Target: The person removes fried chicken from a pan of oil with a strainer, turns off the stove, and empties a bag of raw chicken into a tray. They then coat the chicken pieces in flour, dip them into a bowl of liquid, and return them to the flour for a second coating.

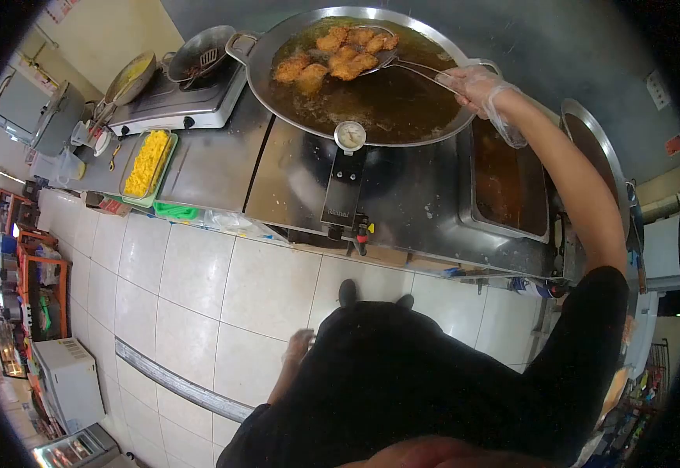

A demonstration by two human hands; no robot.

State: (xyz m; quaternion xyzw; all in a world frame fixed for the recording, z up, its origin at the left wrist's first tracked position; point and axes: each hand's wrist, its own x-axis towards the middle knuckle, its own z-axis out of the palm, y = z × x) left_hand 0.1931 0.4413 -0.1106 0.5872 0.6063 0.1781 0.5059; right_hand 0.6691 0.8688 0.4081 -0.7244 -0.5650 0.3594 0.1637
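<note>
My right hand [474, 87], in a clear plastic glove, is closed around the wire handle of a skimmer [422, 69]. The skimmer's head is in the wide pan of oil [379, 105], beneath several golden-brown fried pieces [347, 58]. Two more pieces [299, 74] float at its left side. A round dial thermometer [350, 136] shows at the pan's near rim. My left hand [299, 343] hangs low beside my body, over the floor and away from the counter. It is small and partly hidden, so its fingers cannot be made out clearly.
Right of the pan, a rectangular metal tray [504, 183] holds brown liquid. A gas stove [188, 97] at the left carries a dark wok [203, 54] and another pan [131, 78]. A container of yellow food [149, 164] stands near the counter's front edge. White floor tiles [191, 273] lie below.
</note>
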